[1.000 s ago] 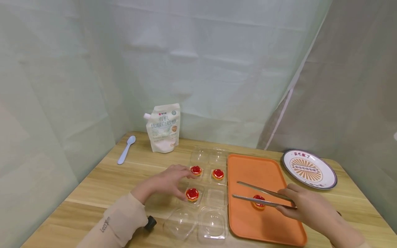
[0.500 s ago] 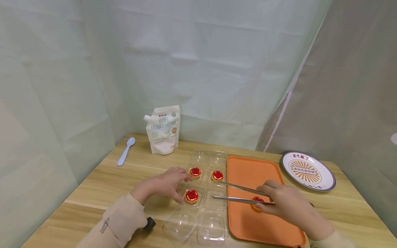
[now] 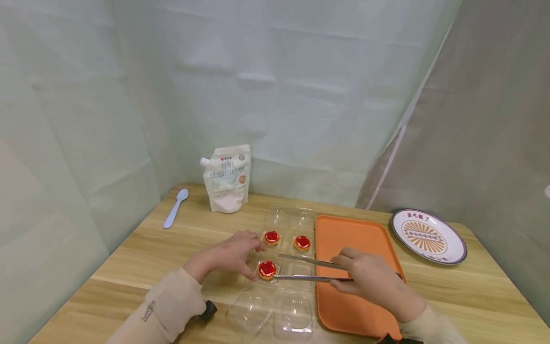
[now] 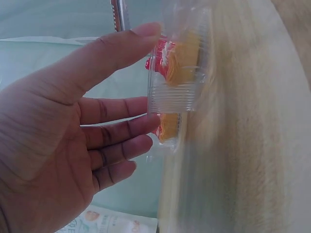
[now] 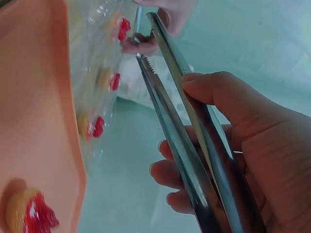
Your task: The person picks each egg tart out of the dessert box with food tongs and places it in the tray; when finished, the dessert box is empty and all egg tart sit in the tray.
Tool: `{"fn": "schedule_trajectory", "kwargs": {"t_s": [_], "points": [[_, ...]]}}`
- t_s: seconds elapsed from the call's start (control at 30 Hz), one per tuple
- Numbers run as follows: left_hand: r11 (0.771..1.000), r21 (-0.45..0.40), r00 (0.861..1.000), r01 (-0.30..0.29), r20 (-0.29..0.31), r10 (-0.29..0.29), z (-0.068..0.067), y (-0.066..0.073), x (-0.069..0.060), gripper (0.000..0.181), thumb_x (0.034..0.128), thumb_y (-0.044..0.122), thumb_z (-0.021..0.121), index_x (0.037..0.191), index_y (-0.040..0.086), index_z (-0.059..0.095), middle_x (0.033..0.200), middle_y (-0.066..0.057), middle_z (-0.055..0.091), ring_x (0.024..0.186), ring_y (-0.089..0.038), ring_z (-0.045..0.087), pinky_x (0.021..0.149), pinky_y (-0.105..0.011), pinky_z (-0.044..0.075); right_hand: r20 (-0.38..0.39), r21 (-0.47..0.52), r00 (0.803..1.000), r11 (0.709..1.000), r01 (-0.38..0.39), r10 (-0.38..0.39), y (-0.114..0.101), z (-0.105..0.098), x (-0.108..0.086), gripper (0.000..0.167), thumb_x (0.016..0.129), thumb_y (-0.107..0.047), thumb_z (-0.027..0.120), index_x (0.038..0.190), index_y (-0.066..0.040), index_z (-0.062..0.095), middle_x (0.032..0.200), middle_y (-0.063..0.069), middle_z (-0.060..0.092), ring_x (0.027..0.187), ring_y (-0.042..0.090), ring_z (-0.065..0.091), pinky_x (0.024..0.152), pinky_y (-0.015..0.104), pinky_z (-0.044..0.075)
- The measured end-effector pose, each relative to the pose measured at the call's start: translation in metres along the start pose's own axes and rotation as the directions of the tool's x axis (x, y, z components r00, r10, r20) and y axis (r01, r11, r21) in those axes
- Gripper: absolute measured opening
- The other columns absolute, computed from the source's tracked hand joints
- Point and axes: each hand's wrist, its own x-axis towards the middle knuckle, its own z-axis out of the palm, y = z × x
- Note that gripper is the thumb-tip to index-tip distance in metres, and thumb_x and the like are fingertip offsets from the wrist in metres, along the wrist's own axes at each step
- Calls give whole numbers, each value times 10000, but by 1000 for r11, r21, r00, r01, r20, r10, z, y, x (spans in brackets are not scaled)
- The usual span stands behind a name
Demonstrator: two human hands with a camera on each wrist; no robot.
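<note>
My left hand is spread beside a clear plastic container holding red-topped tarts. Its thumb lies by the near-left tart and its fingertips by the far-left tart; in the left wrist view thumb and fingers meet the container's edge. My right hand grips metal tongs, whose arms stand apart with nothing between the tips. The tips hang over the container, one close to the near-left tart. A third tart sits far right in the containers. Another tart lies on the orange tray.
Clear lids lie open at the near side of the containers, with more behind. A patterned plate is right of the tray. At the back left are a white spout pouch and a light blue spoon. Curtains enclose the table.
My right hand has moved left with the tongs, from above the tray until their tips are over the containers. The left hand has stayed put.
</note>
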Motion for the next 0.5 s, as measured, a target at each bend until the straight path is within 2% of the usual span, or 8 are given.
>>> {"fn": "schedule_trajectory", "kwargs": {"t_s": [0.5], "points": [[1000, 11, 1000, -9, -10, 10, 0, 3, -1, 674, 664, 406, 850, 1209, 94, 605, 1078, -1, 602, 1027, -154, 494, 920, -368, 434, 139, 35, 990, 999, -29, 23, -11, 7, 19, 261, 810, -306, 746, 979, -111, 710, 793, -59, 573, 550, -21, 435, 468, 155, 389]]}}
